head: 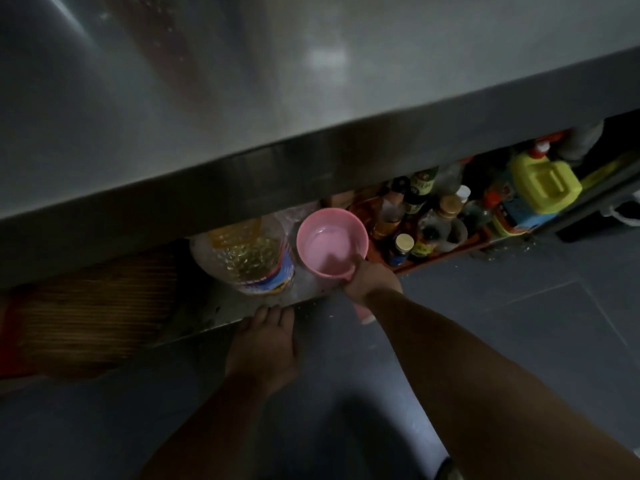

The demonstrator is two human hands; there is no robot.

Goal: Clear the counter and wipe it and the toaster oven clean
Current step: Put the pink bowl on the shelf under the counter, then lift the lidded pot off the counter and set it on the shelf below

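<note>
Water sits in the pink scoop (331, 242), so I judge the step calls for a level, slow set-down on the lower shelf (214, 306) between the oil jug (249, 258) and the sauce bottles (415, 216). My right grip (372, 282) is clamped round the scoop's handle, the bowl just ahead of it. My left grip (265, 344) lies flat, fingers straight, at the shelf edge. Steel table (242, 81) above shows bare here; toaster oven not in view.
</note>
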